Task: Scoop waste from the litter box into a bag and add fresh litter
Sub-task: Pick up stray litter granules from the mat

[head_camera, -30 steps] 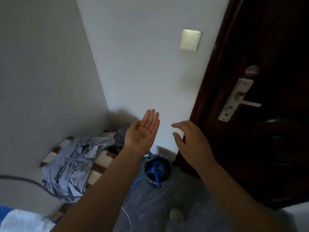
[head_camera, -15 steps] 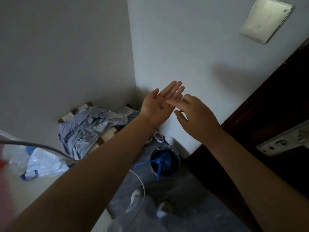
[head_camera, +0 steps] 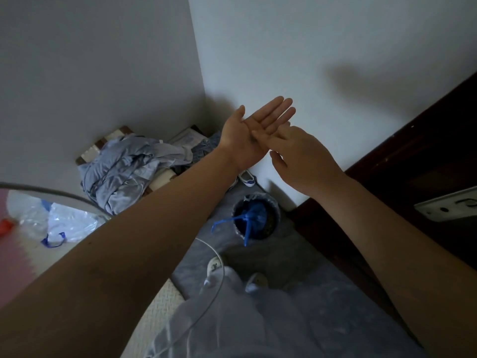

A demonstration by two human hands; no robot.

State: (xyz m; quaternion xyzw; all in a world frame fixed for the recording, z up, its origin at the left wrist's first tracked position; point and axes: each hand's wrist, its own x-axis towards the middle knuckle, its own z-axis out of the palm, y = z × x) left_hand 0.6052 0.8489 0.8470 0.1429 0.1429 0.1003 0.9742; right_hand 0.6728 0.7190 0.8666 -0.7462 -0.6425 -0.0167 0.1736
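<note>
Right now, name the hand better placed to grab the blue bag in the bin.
Probably right: the right hand faces palm down, nearer the blue bag in view; the left hand lies palm up.

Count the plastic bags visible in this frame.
2. A blue drawstring bag sits in the round bin near the door; a clear bag with blue handles lies at far left. That heap may hide another.

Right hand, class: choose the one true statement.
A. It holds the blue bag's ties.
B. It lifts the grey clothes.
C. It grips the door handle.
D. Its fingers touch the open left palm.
D: the right hand reaches across with straight fingers laid on the upturned palm of the flat, open left hand; neither hand holds anything.
</note>
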